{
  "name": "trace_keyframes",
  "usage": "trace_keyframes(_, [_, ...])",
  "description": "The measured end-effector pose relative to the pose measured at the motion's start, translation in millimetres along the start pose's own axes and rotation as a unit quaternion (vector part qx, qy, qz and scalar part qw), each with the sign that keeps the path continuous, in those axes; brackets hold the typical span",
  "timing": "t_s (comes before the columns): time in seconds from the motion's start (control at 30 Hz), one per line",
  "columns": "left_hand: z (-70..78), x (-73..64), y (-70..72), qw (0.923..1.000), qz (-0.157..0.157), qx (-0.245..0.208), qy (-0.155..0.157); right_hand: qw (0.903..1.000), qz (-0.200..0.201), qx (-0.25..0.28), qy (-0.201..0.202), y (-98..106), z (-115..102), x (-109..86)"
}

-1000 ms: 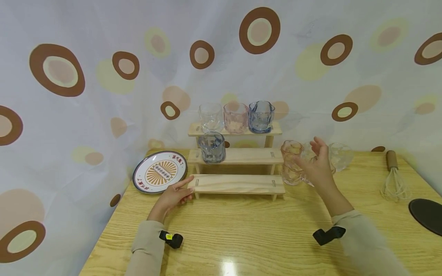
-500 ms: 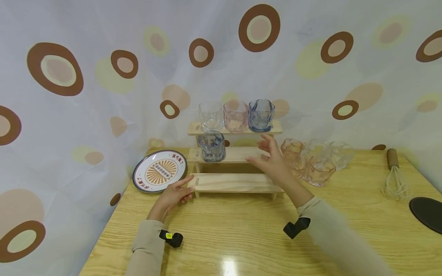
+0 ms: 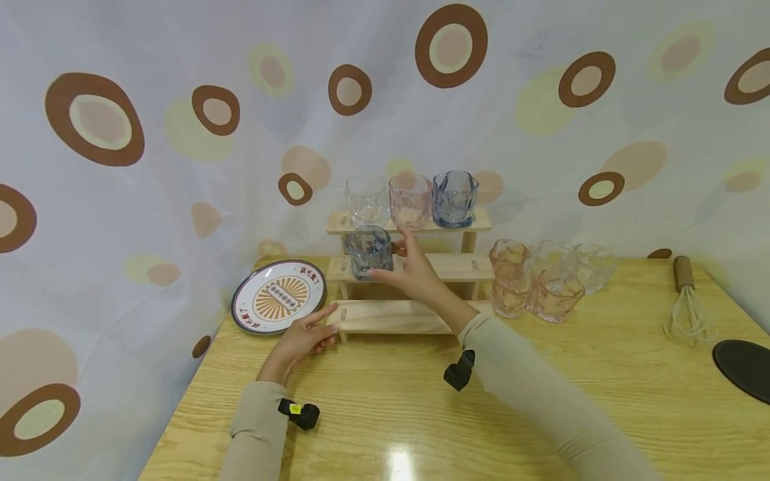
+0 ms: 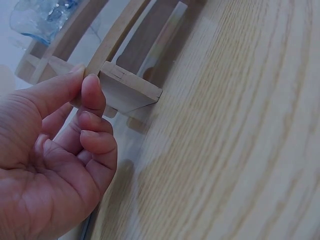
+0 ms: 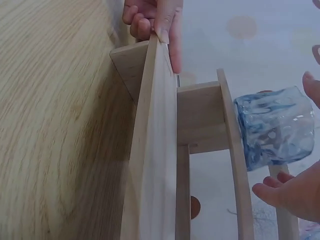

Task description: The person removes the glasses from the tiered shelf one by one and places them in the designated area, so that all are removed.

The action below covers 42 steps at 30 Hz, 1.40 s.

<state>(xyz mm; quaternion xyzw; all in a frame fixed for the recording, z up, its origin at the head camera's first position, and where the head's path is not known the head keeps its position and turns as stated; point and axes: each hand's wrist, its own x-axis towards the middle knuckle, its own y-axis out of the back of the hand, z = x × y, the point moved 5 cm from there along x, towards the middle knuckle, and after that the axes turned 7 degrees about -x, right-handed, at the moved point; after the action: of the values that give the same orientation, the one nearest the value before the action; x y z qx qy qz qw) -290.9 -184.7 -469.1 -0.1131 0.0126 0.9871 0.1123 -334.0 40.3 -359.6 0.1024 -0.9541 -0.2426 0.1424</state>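
Observation:
A three-tier wooden shelf [image 3: 391, 317] stands on the table. My left hand [image 3: 303, 339] pinches the left end of its lowest board between thumb and finger; the left wrist view shows the same hand [image 4: 65, 145] at the board's corner, other fingers curled. A blue glass [image 3: 365, 254] sits upright at the left of the middle tier. My right hand [image 3: 415, 270] is at this glass's right side, thumb and fingers spread around it. In the right wrist view, gaps show between the fingers [image 5: 287, 187] and the blue glass [image 5: 275, 127].
On the top tier stand a clear glass [image 3: 367, 200], a pink glass [image 3: 411, 200] and another blue glass [image 3: 455, 200]. Pink glasses [image 3: 556, 297] and clear glasses [image 3: 594, 267] stand right of the shelf. A plate [image 3: 279, 297] lies left; a whisk [image 3: 686, 300] and black disc [image 3: 746, 367] lie far right.
My right hand has moved left from beside the pink and clear glasses, across the shelf, to the blue glass on the middle tier. My left hand has stayed on the lowest board.

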Motion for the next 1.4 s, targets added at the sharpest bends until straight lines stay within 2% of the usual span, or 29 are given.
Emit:
trace_keyframes(0.17, [0.1,-0.1,-0.8,1.0000,-0.003,0.003,0.002,0.9997,0.008,-0.016,-0.014,-13.4,-0.6,10.1])
trace_keyframes(0.3, [-0.1,0.0,-1.7,0.9999,-0.007,0.007,0.002,0.9994,0.023,-0.001,-0.026,-20.4,-0.1,13.3])
trace_keyframes(0.53, [-0.2,-0.4,-1.0,0.9999,-0.005,0.013,0.004,0.9988,0.045,0.009,-0.017,-27.1,-3.9,14.5])
trace_keyframes(0.63, [-0.7,0.2,-0.4,0.9999,-0.001,0.010,0.004,0.9981,0.056,0.015,-0.024,-27.5,-3.5,15.0])
trace_keyframes(0.8, [-1.1,0.2,-1.5,1.0000,0.001,0.004,0.004,0.9961,0.067,0.012,-0.057,-26.2,0.4,14.9])
trace_keyframes(1.0, [-1.1,0.7,-2.0,1.0000,-0.001,0.004,0.001,0.9951,0.064,0.013,-0.074,-21.6,2.1,10.4])
trace_keyframes(1.4, [-0.8,0.5,0.6,1.0000,0.004,0.006,0.004,0.9965,0.056,0.019,-0.060,1.6,9.1,-12.1])
